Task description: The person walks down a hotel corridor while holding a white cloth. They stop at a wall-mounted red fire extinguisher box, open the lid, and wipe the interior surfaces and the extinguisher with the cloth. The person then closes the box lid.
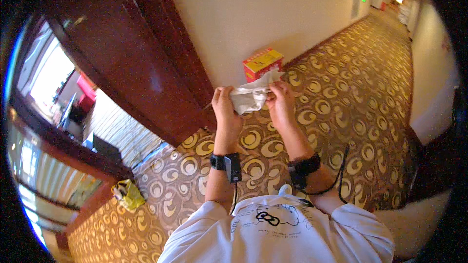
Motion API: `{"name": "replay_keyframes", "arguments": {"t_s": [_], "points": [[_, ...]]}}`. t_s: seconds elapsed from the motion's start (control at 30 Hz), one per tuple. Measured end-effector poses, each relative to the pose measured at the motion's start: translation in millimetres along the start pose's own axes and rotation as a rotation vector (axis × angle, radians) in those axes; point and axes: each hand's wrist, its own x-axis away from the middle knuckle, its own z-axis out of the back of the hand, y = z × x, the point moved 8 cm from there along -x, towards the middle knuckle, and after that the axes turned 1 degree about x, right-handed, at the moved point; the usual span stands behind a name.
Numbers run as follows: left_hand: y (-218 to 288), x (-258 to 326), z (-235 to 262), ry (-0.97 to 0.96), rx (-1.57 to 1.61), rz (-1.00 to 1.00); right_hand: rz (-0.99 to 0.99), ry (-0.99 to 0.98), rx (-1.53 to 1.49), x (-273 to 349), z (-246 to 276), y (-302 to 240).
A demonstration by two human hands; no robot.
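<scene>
A crumpled whitish cloth (pixel 251 97) is stretched between my two hands, held up in front of me at arm's length. My left hand (pixel 225 104) grips its left end with the fingers closed. On the other side, my right hand (pixel 281 101) pinches the right end, and a loose corner sticks up above the fingers. Folds run across the middle of the cloth. Each wrist carries a black strap; a small dark device (pixel 233 167) with a cable sits on the left one.
A red and yellow box (pixel 263 63) stands against the corridor wall beyond my hands. To the left, a dark wooden door (pixel 117 44) borders an open doorway into a bright room. A yellow bag (pixel 128 195) rests on the patterned carpet (pixel 351 92), which runs far down the corridor.
</scene>
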Motion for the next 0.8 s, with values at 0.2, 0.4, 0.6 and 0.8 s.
{"name": "replay_keyframes", "arguments": {"t_s": [0.2,0.4,0.6,0.8], "points": [[-2.2,-36.4,-2.7,0.160,-0.227,-0.251,-0.139,-0.048,-0.033,-65.8,3.2,12.4],[-24.9,-67.8,10.6,0.314,-0.075,-0.167,-0.239,-0.146,0.021,-119.8,8.3,47.4],[-50.7,-118.3,-7.8,0.340,-0.050,-0.151,-0.268,-0.101,0.072,-183.8,17.9,55.6],[-94.8,-221.5,-30.7,0.317,-0.008,-0.143,-0.237,-0.131,0.020,-279.2,25.9,60.6]]}}
